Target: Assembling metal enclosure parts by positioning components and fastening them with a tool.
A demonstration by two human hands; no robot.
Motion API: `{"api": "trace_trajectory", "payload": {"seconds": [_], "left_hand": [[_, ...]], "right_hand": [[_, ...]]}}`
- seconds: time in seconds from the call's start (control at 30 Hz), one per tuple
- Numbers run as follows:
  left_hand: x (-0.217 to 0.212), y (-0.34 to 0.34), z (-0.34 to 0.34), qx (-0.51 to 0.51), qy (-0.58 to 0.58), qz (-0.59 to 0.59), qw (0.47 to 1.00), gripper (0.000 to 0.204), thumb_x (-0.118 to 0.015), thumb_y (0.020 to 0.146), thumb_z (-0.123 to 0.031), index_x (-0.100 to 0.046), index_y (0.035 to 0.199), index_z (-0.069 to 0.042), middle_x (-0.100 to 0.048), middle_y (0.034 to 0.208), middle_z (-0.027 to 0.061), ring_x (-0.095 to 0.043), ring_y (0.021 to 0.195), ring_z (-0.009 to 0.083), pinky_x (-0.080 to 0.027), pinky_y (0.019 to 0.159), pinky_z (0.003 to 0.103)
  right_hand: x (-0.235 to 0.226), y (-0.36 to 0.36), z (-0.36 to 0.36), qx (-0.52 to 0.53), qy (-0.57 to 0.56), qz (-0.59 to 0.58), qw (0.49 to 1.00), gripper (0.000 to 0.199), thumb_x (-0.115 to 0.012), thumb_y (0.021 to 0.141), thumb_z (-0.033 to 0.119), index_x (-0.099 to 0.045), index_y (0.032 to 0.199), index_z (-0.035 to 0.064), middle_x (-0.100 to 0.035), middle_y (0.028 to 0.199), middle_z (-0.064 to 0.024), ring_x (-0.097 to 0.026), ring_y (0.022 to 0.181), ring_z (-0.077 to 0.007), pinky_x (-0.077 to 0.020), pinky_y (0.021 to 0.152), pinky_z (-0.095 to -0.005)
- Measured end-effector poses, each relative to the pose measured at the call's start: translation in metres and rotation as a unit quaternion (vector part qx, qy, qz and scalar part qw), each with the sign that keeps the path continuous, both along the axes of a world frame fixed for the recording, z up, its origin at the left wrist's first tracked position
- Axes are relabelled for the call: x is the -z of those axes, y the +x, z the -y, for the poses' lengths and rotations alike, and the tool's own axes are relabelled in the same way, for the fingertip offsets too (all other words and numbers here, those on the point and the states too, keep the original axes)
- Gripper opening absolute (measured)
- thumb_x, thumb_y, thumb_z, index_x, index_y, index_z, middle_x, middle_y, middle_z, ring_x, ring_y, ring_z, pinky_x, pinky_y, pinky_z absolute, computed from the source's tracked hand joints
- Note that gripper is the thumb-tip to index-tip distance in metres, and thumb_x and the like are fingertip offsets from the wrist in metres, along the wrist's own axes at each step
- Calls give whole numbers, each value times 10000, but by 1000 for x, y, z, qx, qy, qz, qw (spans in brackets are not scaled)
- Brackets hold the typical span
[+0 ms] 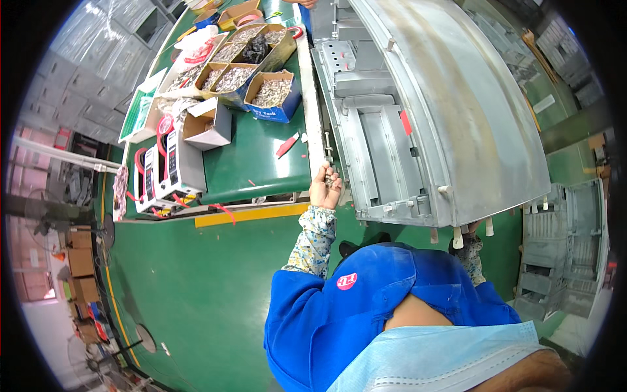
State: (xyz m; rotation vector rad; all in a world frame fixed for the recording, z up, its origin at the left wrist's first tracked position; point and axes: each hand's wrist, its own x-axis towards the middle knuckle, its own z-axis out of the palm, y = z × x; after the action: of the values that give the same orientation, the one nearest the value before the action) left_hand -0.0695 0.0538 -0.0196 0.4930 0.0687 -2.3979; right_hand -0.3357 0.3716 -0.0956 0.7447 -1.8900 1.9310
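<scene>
My left hand [325, 188] is closed, its fingers curled at the edge of the green-topped bench [261, 171], beside the near left corner of a large grey metal panel [483, 130]. Small greyish bits show between the fingers, too small to name. Just beyond the fingertips is a thin metal rod-like piece [328, 142]. The panel has a curved outer face and an open, ribbed inner side with a red strip [405, 123]. At the panel's near right edge, my right hand [469, 228] is almost wholly hidden beneath it; its fingers do not show.
Cardboard boxes of small metal parts [271, 93] stand on the bench, with an empty open carton [209, 125] and white power units [179, 163] nearer. A person's hand [304, 3] shows at the far end. Grey panels [562, 248] stand right; a fan [145, 338] is lower left.
</scene>
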Motion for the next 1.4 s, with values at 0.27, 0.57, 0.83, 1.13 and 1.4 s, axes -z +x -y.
{"api": "trace_trajectory", "payload": {"seconds": [0.27,0.57,0.83,1.13,1.4], "left_hand": [[-1,22,15,-76,37,29,996,238,-387,877,-208,-501,919,-4,-536,817,100,-519,710,188,-460,618,280],[-12,18,136,-131,26,13,991,282,-348,863,-206,-518,843,18,-561,829,139,-539,757,247,-466,694,350],[-118,7,406,-244,-154,67,955,404,-290,849,-336,-451,897,31,-488,915,210,-483,827,305,-418,749,443],[-80,-31,355,-172,-290,256,906,354,-475,829,-200,-393,1115,-7,-465,933,95,-483,857,238,-434,765,352],[-135,20,91,45,-687,89,720,261,-452,841,-209,-533,912,29,-550,908,102,-527,794,169,-409,732,280]], "right_hand": [[-37,17,41,-9,-22,-7,1000,465,-394,880,325,-288,1193,-3,-399,1128,-144,-443,963,-205,-368,836,-336],[-57,56,130,-24,-66,-11,997,451,-386,881,323,-313,1176,-9,-415,1109,-141,-444,961,-202,-368,832,-332],[-96,87,244,-23,-149,-44,988,440,-379,881,322,-335,1161,-15,-429,1093,-139,-445,960,-199,-368,828,-329],[-112,87,255,-4,-151,-70,986,431,-371,882,321,-359,1144,-21,-445,1074,-136,-445,959,-195,-367,824,-326],[-96,131,75,43,-17,-22,999,425,-363,882,320,-381,1129,-26,-459,1058,-134,-446,958,-192,-367,821,-323]]}}
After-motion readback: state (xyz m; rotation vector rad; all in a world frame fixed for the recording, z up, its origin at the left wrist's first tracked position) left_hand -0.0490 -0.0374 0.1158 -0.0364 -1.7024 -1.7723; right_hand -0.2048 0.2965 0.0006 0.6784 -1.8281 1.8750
